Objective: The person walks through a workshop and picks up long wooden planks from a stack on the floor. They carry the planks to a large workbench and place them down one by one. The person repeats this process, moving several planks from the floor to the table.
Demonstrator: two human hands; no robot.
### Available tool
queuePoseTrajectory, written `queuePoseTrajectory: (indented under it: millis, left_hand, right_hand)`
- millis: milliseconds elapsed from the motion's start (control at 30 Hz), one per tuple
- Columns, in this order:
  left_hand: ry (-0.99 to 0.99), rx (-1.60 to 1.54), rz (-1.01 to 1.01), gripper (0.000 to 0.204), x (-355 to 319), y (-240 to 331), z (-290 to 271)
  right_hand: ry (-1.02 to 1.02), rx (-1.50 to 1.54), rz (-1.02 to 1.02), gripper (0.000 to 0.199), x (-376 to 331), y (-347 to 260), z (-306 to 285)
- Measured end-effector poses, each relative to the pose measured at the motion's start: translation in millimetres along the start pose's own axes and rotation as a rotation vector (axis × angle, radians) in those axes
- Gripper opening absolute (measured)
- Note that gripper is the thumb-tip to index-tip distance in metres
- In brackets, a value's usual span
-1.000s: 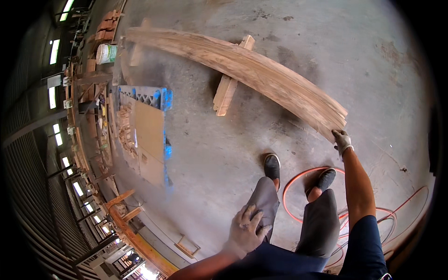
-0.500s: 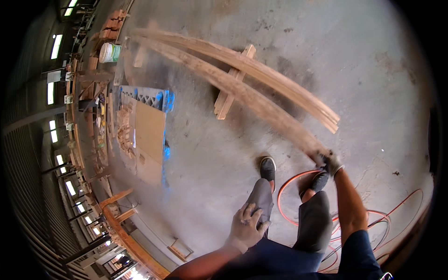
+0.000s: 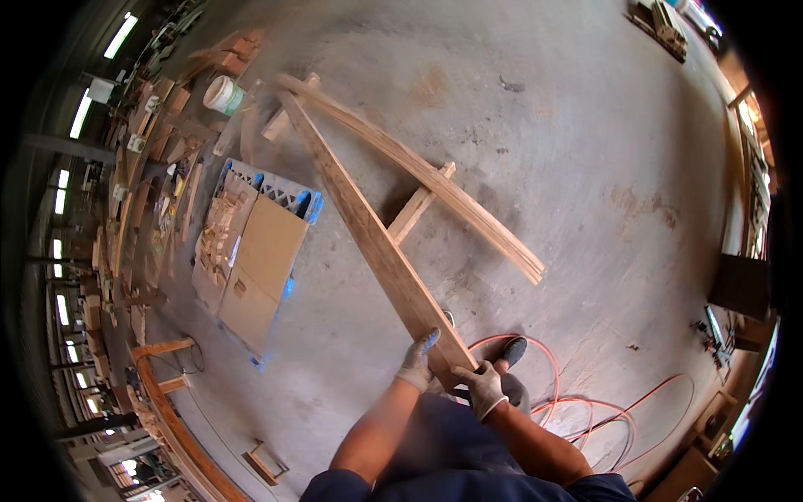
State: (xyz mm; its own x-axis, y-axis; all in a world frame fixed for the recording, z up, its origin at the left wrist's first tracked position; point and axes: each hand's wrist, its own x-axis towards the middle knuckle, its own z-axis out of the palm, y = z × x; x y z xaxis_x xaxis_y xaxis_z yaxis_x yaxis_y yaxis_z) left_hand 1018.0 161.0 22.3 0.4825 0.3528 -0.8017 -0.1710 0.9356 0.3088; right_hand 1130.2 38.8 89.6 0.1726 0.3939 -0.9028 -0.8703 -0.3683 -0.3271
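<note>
A long brown wooden board (image 3: 386, 251) slants away from my body, its near end raised and its far end beside a stack of boards. My left hand (image 3: 417, 361), in a pale glove with blue on the thumb, grips the board's left edge. Close to the corner of the near end, my gloved right hand (image 3: 483, 388) holds the other side, thumb on top. The long stacked boards (image 3: 452, 191) lie to the right across a wooden crosspiece (image 3: 416, 212) on the floor. Fingers under the board are hidden.
Left of the board is a blue-edged pallet (image 3: 311, 209) with a cardboard sheet (image 3: 266, 243) and small wood pieces (image 3: 219, 227). A white bucket (image 3: 223, 95) stands far left. An orange hose (image 3: 555, 376) loops around my right foot. A wooden frame (image 3: 159, 393) is at lower left.
The board's near end has come up off the low position and swung left toward my body. My left hand has left my knee and taken hold of it; my right hand still grips it.
</note>
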Motion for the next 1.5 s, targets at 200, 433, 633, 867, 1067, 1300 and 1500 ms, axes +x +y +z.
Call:
queuePoseTrajectory:
  millis: [200,433,633,867,1067,1300,1500]
  left_hand:
    - [-0.142,-0.162,-0.081,0.055,-45.0,40.7,19.9]
    - [-0.056,-0.084,-0.036,0.061,-59.8,-20.9,26.5]
    - [-0.038,0.133,-0.167,0.049,-96.7,-119.5,83.8]
    - [-0.075,-0.157,-0.297,0.044,-77.2,-171.2,94.2]
    - [-0.830,-0.716,-0.558,0.055,-22.2,-181.4,51.7]
    - [-0.236,-0.345,-0.189,0.069,-44.2,-24.7,102.1]
    - [-0.100,-0.371,-0.345,0.063,-7.9,-95.8,76.5]
  right_hand:
    - [-0.202,-0.317,0.060,0.036,-14.6,-17.9,7.8]
    - [-0.054,-1.085,-0.472,0.107,17.3,-109.9,56.3]
    - [0.179,-1.658,-0.365,0.121,-5.1,-131.8,122.1]
    - [0.283,-1.786,-0.417,0.107,-6.7,-125.3,88.7]
    - [0.223,-1.744,-0.451,0.083,-60.5,-152.4,48.6]
    - [0.239,-1.723,-0.385,0.072,-139.7,-101.9,-86.4]
    - [0.153,-2.059,-0.147,0.065,-240.5,-57.7,-185.5]
